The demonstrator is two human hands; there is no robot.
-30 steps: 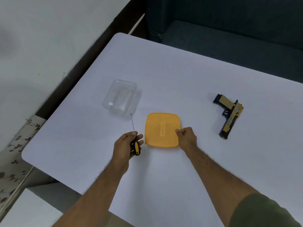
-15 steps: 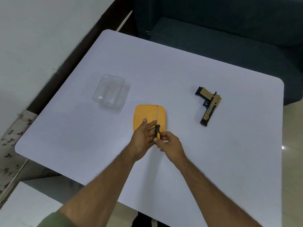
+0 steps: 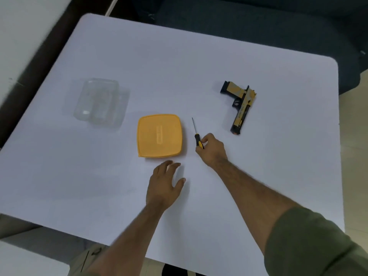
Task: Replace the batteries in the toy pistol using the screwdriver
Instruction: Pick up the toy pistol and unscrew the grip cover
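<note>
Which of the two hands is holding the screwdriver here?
The right hand grips the screwdriver by its handle; the left hand is spread open, holding nothing, just below the orange lid.

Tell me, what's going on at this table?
A person is getting ready to work on a toy pistol that lies untouched on the white table. The right hand grips a small screwdriver by its black and yellow handle, shaft pointing away, between the pistol and an orange lid. The left hand is open and holds nothing, just short of the lid. A clear plastic container sits farther left. No screw has been touched yet.
</note>
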